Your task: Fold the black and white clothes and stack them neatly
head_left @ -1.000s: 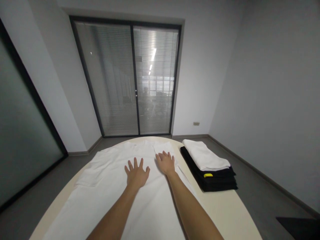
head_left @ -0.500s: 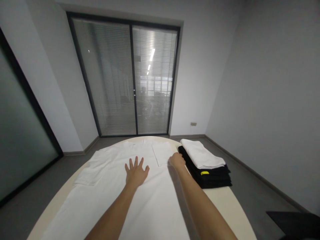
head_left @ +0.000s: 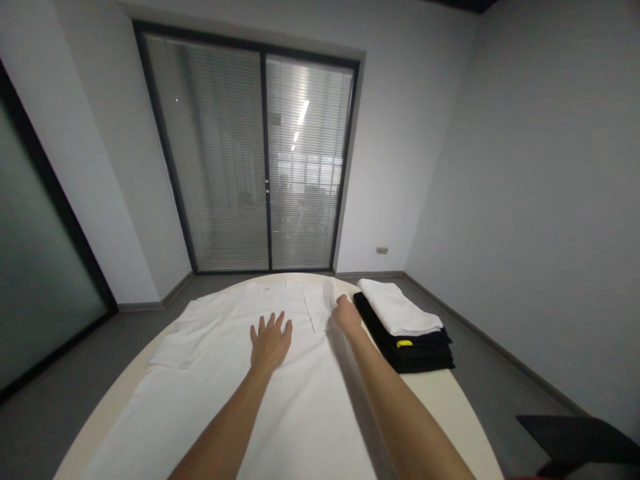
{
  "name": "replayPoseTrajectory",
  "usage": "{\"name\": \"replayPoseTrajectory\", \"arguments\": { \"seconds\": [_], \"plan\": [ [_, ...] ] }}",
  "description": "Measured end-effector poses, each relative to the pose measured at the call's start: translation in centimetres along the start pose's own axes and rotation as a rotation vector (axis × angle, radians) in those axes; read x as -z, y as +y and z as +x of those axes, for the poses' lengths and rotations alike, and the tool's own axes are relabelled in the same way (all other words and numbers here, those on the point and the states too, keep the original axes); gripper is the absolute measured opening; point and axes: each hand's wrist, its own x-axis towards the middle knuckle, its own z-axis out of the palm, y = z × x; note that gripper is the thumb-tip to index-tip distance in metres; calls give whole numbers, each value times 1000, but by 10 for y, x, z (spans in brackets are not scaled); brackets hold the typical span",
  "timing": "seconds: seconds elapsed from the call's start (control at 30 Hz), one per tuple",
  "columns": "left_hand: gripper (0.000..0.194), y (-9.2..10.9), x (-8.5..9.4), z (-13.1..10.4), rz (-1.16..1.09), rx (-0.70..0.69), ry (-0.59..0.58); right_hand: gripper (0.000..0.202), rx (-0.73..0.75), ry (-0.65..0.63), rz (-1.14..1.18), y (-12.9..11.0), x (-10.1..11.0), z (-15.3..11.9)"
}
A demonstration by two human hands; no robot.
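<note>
A white T-shirt lies spread over the table, its collar end at the far side and one sleeve out to the left. My left hand rests on the middle of it, palm down with fingers spread. At the shirt's right edge, beside the sleeve folded inward, my right hand is closed on the white fabric. The fingertips of that hand are partly hidden. Just right of it sits a stack of folded black garments with a folded white garment on top.
The round cream table has a curved edge. A small yellow item shows at the black stack's front. At the lower right is a dark chair-like object. Beyond the table stands a glass partition with blinds.
My right hand has shifted slightly left, and the shirt's right edge by the sleeve has come inward with it. My left hand stays flat, its fingers a little closer together. The view has shifted slightly.
</note>
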Motion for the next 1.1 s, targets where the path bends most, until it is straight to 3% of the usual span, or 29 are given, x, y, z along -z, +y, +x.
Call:
{"name": "replayPoseTrajectory", "arguments": {
  "seconds": [0.23, 0.4, 0.6, 0.83, 0.97, 1.1],
  "plan": [
    [51, 1, 7, -4, 26, -48, 1, 37, 171, 28, -56, -47, -12, -35],
    [51, 1, 8, -5, 33, -64, 1, 37, 239, -6, -123, -61, -28, -48],
    [53, 3, 6, -3, 19, -42, -19, 32, 264, 38, -178, -59, -46, -55],
    [53, -1, 8, 5, -18, -28, -123, 31, 263, 140, -183, -54, -65, -58],
    [53, -12, 21, 8, -62, -72, -177, 28, 294, 183, -162, -39, -65, -46],
    [53, -29, 27, -10, -49, -96, -138, 29, 301, 214, -163, -22, -58, -30]
  ]
}}
